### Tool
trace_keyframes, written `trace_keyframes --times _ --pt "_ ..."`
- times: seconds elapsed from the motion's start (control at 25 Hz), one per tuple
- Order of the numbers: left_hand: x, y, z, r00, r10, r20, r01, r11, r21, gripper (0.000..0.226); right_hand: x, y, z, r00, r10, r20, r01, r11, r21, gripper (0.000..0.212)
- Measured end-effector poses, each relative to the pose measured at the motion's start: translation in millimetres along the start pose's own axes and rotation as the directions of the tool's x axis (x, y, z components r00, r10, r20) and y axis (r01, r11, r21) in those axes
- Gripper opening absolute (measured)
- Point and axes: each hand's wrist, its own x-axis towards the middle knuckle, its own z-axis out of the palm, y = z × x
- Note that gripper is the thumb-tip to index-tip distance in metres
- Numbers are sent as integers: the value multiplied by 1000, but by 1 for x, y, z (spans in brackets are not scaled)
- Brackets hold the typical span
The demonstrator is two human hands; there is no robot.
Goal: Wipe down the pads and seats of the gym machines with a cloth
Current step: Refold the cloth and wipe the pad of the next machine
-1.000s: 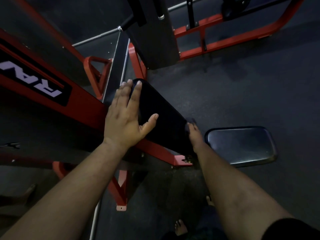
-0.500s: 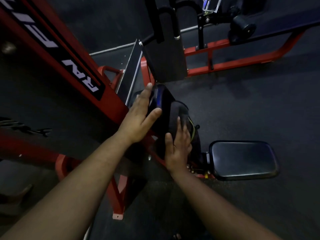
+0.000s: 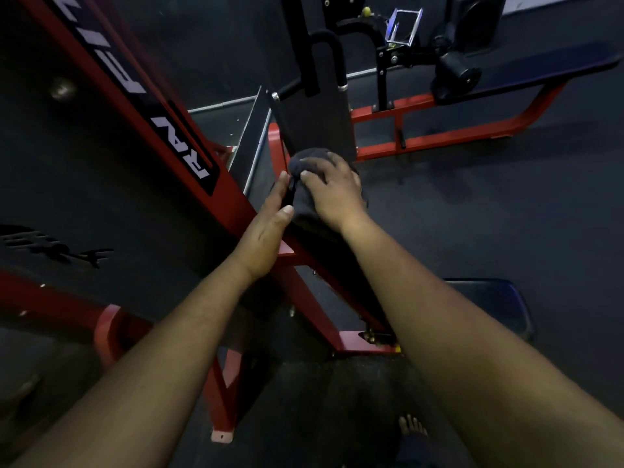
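Dark, bunched cloth [image 3: 305,160] atop black pad [image 3: 314,228], in right hand's [image 3: 332,194] grasp; left hand [image 3: 266,231] flat, released, alongside.

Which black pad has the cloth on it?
The angled pad under the right hand, cloth on top; the low seat and far bench show none.
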Motion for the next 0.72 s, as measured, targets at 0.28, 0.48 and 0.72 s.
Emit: trace_keyframes --times 0.28,0.48,0.72 --pt "11 2 11 1000 20 19 -26 889 458 84 -46 77 26 991 -40 -127 66 977 204 70" --pt "23 4 42 980 170 -102 -29 633 774 82 0 152 28 990 135 39 -141 946 293 75" --pt "25 -6 45 964 218 -151 -24 639 769 72 -26 245 41 896 377 234 -417 896 155 59"
